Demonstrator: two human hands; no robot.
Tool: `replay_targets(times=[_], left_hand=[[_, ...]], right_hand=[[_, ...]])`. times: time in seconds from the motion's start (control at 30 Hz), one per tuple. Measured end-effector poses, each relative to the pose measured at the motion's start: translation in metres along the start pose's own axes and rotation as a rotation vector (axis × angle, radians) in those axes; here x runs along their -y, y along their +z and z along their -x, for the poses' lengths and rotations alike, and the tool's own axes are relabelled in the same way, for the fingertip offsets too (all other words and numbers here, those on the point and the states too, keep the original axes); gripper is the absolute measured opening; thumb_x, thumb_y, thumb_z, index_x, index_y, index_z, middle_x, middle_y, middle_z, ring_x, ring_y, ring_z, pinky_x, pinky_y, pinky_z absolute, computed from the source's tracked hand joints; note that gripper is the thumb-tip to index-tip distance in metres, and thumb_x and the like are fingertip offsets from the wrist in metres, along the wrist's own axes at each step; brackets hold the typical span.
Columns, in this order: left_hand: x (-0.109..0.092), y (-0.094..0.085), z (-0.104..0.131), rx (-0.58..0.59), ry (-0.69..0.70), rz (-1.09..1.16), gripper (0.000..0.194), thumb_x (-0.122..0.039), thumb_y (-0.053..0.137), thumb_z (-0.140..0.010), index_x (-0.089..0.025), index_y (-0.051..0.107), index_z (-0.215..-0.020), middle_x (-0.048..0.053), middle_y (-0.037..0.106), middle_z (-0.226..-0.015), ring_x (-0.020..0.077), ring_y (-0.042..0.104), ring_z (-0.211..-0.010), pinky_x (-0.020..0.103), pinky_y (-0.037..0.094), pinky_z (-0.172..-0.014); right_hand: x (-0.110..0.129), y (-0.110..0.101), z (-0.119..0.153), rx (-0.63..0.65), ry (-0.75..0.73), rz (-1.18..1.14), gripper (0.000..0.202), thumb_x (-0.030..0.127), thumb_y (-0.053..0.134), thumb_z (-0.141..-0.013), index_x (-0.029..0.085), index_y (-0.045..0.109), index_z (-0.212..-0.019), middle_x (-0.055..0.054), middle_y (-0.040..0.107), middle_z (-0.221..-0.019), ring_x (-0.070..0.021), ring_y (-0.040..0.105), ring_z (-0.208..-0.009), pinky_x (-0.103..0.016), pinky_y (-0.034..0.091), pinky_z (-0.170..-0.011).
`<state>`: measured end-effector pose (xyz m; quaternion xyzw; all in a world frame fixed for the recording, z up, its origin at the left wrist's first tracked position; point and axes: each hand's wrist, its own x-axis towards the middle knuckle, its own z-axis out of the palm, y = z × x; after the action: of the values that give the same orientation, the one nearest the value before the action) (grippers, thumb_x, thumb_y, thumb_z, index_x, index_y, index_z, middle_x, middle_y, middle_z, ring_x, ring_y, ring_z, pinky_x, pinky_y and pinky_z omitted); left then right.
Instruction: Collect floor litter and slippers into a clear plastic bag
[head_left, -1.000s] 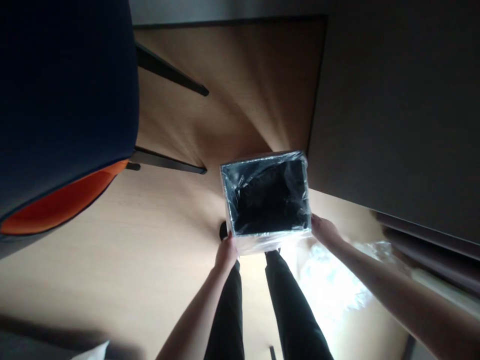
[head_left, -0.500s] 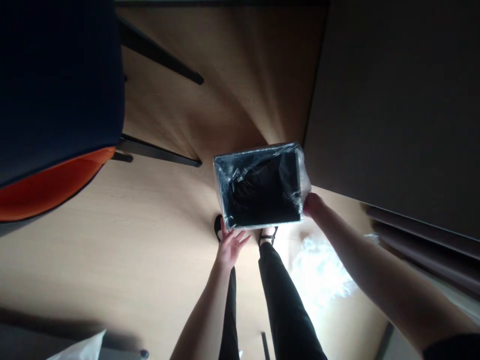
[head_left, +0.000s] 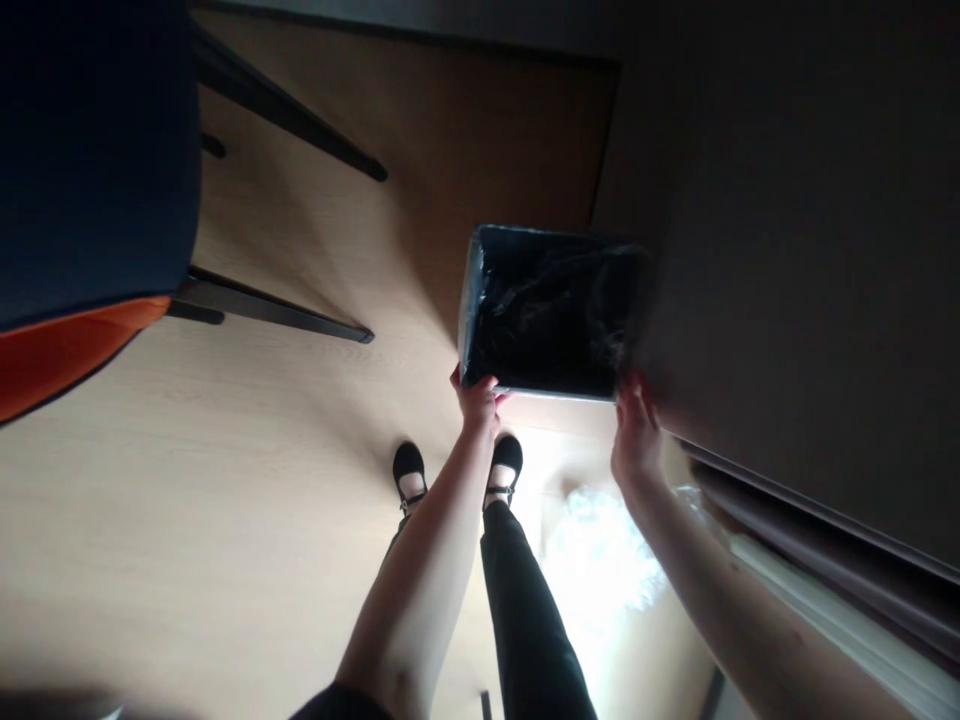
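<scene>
Bin (head_left: 547, 310) — lined with a bag, by the dark cabinet (head_left: 787, 250) — left hand (head_left: 477, 398) and right hand (head_left: 634, 440) clamped on its near corners, not yet let go.

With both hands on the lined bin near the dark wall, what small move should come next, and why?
Probably ease the bin a little further toward the dark panel and settle it on the floor. The left hand and right hand each grip a near corner, and the far right edge is already close beside the panel.
</scene>
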<state>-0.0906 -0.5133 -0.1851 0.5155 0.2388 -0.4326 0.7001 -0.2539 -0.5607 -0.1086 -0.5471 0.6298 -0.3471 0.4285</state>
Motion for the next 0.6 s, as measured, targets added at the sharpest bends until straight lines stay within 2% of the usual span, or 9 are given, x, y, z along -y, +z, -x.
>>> replay_targets(times=[0.07,0.1,0.17,0.23,0.3,0.37,0.47,0.6], left_hand=[[-0.005,0.023,-0.006,0.018,0.035,-0.041,0.063,0.001,0.054,-0.066,-0.026,0.039,-0.121,0.005,0.053,-0.113,0.0096,0.056,-0.074,0.041,0.061,-0.072],[-0.008,0.028,-0.008,0.028,0.052,-0.065,0.063,0.001,0.054,-0.067,-0.025,0.037,-0.122,0.006,0.053,-0.117,0.0104,0.057,-0.077,0.041,0.061,-0.072],[-0.015,0.029,-0.009,0.079,0.046,-0.134,0.064,-0.002,0.056,-0.071,-0.026,0.034,-0.126,0.008,0.051,-0.125,0.0145,0.060,-0.084,0.043,0.061,-0.073],[-0.023,0.017,-0.006,0.177,0.003,-0.310,0.068,-0.016,0.065,-0.077,-0.031,0.029,-0.133,0.009,0.045,-0.138,0.0240,0.060,-0.102,0.048,0.060,-0.077],[-0.028,0.002,0.003,0.247,-0.052,-0.533,0.079,-0.042,0.068,-0.079,-0.037,0.020,-0.142,0.008,0.036,-0.149,0.0345,0.049,-0.123,0.057,0.056,-0.084],[-0.028,-0.013,0.015,0.261,-0.107,-0.690,0.095,-0.061,0.064,-0.078,-0.038,0.005,-0.149,0.010,0.027,-0.155,0.0398,0.037,-0.134,0.065,0.050,-0.089],[-0.017,-0.035,0.039,0.262,-0.167,-0.803,0.110,-0.065,0.062,-0.077,-0.032,-0.013,-0.150,0.016,0.023,-0.156,0.0413,0.033,-0.137,0.068,0.045,-0.093],[0.002,-0.078,0.067,0.272,-0.140,-0.999,0.106,-0.064,0.064,-0.075,-0.038,-0.005,-0.151,0.012,0.027,-0.156,0.0388,0.038,-0.135,0.062,0.045,-0.096]], right_hand=[[-0.001,-0.014,0.034,-0.006,-0.058,0.121,0.061,0.058,0.042,-0.090,0.022,0.044,-0.139,-0.007,0.046,-0.145,-0.0219,0.039,-0.137,-0.045,0.027,-0.118],[-0.005,-0.021,0.052,0.014,-0.047,0.156,0.063,0.060,0.041,-0.090,0.021,0.045,-0.140,-0.008,0.046,-0.145,-0.0229,0.038,-0.137,-0.046,0.025,-0.119],[-0.021,-0.033,0.084,0.086,0.033,0.203,0.068,0.065,0.041,-0.087,0.019,0.048,-0.137,-0.009,0.049,-0.143,-0.0248,0.040,-0.136,-0.046,0.026,-0.118],[-0.046,-0.043,0.113,0.159,0.168,0.255,0.076,0.070,0.043,-0.081,0.017,0.051,-0.134,-0.012,0.051,-0.141,-0.0279,0.042,-0.135,-0.046,0.030,-0.116],[-0.077,-0.054,0.138,0.199,0.286,0.315,0.085,0.076,0.043,-0.075,0.014,0.055,-0.131,-0.015,0.053,-0.139,-0.0313,0.043,-0.134,-0.047,0.033,-0.114],[-0.110,-0.068,0.162,0.185,0.337,0.367,0.092,0.081,0.039,-0.071,0.011,0.056,-0.129,-0.017,0.053,-0.137,-0.0332,0.044,-0.133,-0.047,0.034,-0.114],[-0.161,-0.100,0.199,0.087,0.383,0.426,0.102,0.084,0.033,-0.066,0.004,0.057,-0.126,-0.021,0.053,-0.136,-0.0351,0.045,-0.132,-0.046,0.034,-0.113],[-0.219,-0.157,0.247,-0.032,0.569,0.464,0.102,0.085,0.038,-0.058,0.005,0.064,-0.114,-0.023,0.060,-0.126,-0.0374,0.050,-0.126,-0.047,0.038,-0.110]])
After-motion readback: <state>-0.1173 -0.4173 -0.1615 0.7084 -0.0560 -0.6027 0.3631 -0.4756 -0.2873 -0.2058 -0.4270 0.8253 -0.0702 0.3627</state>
